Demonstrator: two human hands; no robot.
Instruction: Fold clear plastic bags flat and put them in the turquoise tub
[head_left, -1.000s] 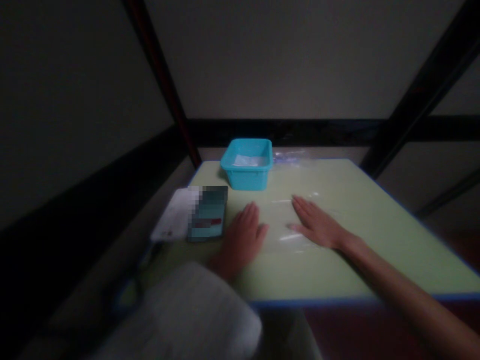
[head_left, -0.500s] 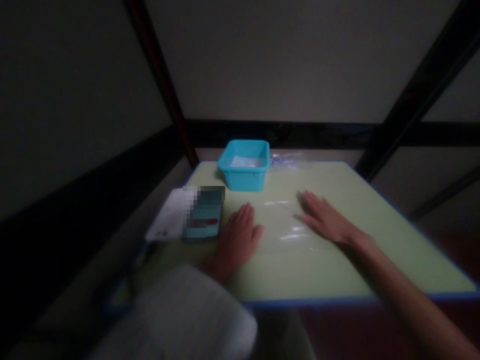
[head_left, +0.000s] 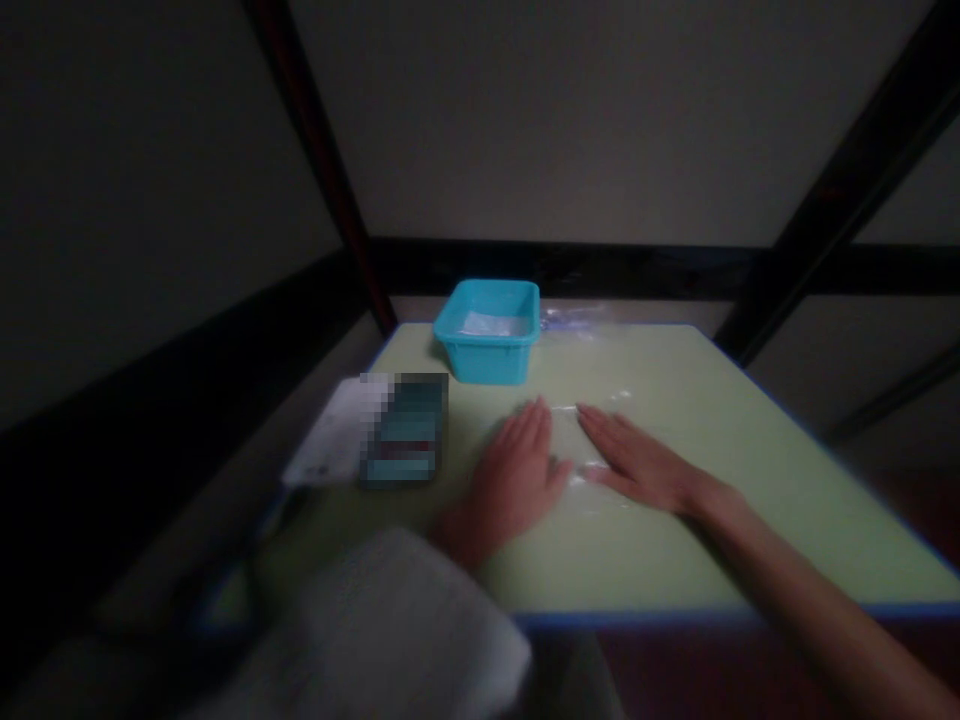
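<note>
A clear plastic sheet or bag (head_left: 574, 440) lies flat on the pale yellow-green table (head_left: 697, 400), with shiny streaks on it. My left hand (head_left: 517, 475) rests palm down at its left side, fingers stretched out, thumb pointing right. On its right side my right hand (head_left: 634, 455) lies flat too, fingers extended toward the upper left. The two hands are a short gap apart. Both seem to press on the plastic; its outer edges are partly hidden under them.
A turquoise plastic basket (head_left: 491, 362) holding something whitish stands at the back. More clear plastic (head_left: 577, 320) lies beside it at the rear edge. On the left are a pixelated dark flat object (head_left: 409, 430) and a white sheet (head_left: 334, 440).
My left hand has slid to the right over the plastic, and my right hand has shifted slightly left. The gap between them is narrower.
</note>
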